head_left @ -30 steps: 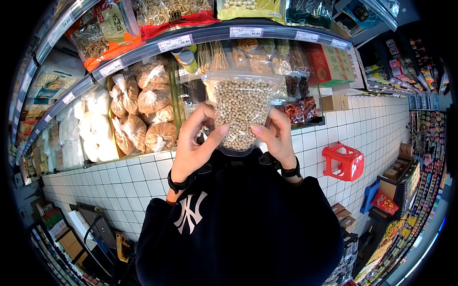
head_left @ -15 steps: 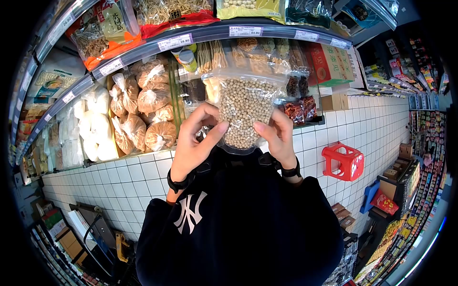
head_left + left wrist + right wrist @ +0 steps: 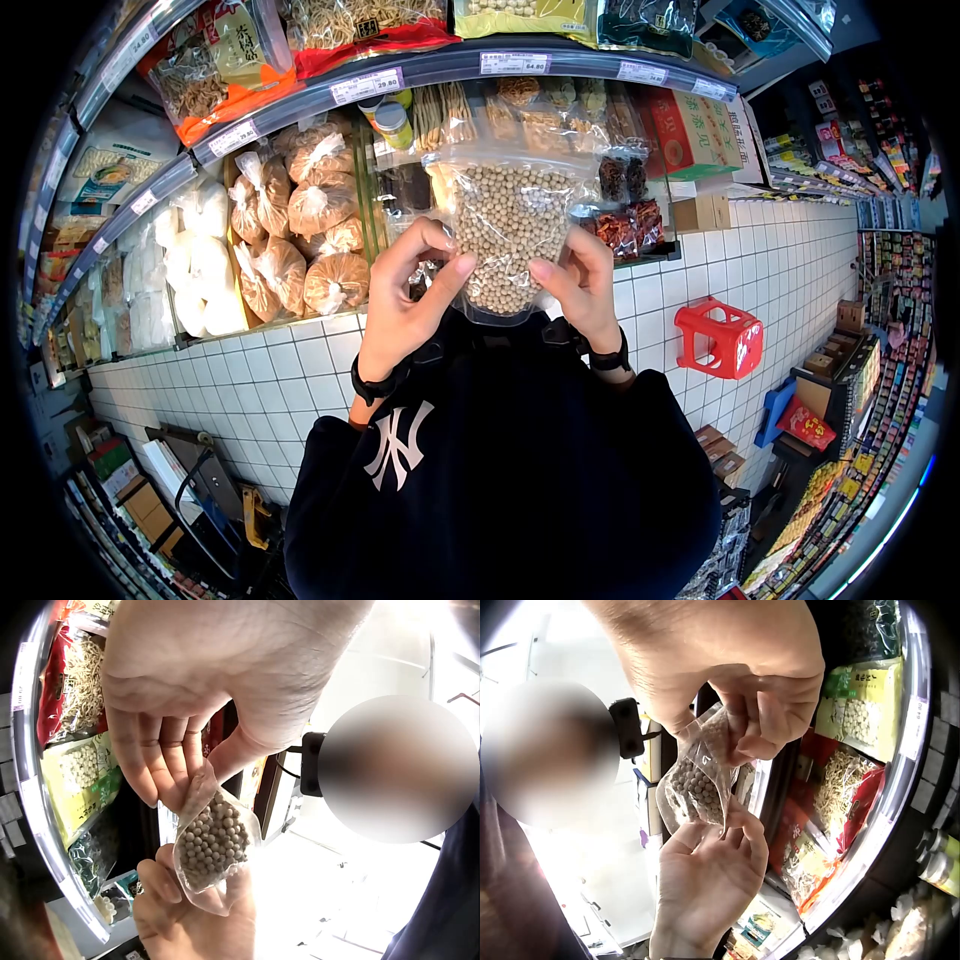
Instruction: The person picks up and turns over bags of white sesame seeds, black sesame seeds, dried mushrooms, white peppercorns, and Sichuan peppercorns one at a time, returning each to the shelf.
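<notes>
A clear zip bag (image 3: 515, 225) full of small round beige grains, like dried peas, is held upright in front of the chest. My left hand (image 3: 408, 295) pinches its lower left side, thumb on the front face and fingers behind. On the other side my right hand (image 3: 585, 285) pinches the lower right edge in the same way. In the left wrist view the bag (image 3: 214, 844) is seen from its side between both hands, its bottom seam showing. The right wrist view shows a small printed mark on the bag's bottom (image 3: 699, 769). Fingers behind the bag are partly hidden in the head view.
A shelf edge with price tags (image 3: 515, 65) runs across behind the bag, bearing packs of dried goods. Below it lie tied bags of brown powder (image 3: 325, 190), white packs (image 3: 205, 270) and a red and green box (image 3: 695, 135). A red stool (image 3: 720, 340) stands on the tiled floor.
The bag shifted slightly right and down toward the body, then back a little to the left. Both hands keep their hold on it.
</notes>
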The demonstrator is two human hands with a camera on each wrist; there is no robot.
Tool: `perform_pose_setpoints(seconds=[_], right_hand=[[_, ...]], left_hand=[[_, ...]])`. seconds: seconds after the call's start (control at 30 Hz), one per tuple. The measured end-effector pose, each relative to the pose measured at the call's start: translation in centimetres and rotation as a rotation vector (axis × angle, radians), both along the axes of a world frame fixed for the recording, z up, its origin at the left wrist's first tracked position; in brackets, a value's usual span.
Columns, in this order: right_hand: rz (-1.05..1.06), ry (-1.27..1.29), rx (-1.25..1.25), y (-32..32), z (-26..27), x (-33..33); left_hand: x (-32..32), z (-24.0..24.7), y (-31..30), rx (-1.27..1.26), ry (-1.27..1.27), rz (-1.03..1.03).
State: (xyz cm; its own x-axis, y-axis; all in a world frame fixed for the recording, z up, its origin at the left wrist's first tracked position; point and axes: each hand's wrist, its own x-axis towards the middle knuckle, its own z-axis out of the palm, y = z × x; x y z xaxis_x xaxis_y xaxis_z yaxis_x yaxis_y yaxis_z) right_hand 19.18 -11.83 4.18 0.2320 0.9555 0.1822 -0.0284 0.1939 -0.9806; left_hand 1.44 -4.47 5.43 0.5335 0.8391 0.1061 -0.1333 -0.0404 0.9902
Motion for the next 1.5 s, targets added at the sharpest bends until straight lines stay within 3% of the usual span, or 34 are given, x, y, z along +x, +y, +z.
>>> perform_pose_setpoints(seconds=[0.4,0.5,0.57,0.97,1.07,1.5], right_hand=[[-0.049,0.118,-0.025,0.0,1.0,-0.2],[-0.081,0.087,-0.024,0.0,1.3,-0.4],[-0.072,-0.068,0.0,-0.2,0.2,0.2],[-0.068,-0.141,0.039,0.0,0.3,0.2],[-0.047,-0.039,0.035,0.2,-0.4,0.0],[-0.034,-0.019,-0.037,-0.2,-1.0,0.0]], left_hand=[[0.0,0.2,0.1,0.039,0.019,-0.018],[0.0,0.0,0.1,0.012,0.036,-0.038],[0.2,0.1,0.1,-0.038,0.005,-0.002],[0.2,0.1,0.1,-0.105,-0.01,0.033],[0.3,-0.2,0.1,-0.042,-0.027,0.06],[0.3,0.6,-0.1,-0.004,0.041,0.012]])
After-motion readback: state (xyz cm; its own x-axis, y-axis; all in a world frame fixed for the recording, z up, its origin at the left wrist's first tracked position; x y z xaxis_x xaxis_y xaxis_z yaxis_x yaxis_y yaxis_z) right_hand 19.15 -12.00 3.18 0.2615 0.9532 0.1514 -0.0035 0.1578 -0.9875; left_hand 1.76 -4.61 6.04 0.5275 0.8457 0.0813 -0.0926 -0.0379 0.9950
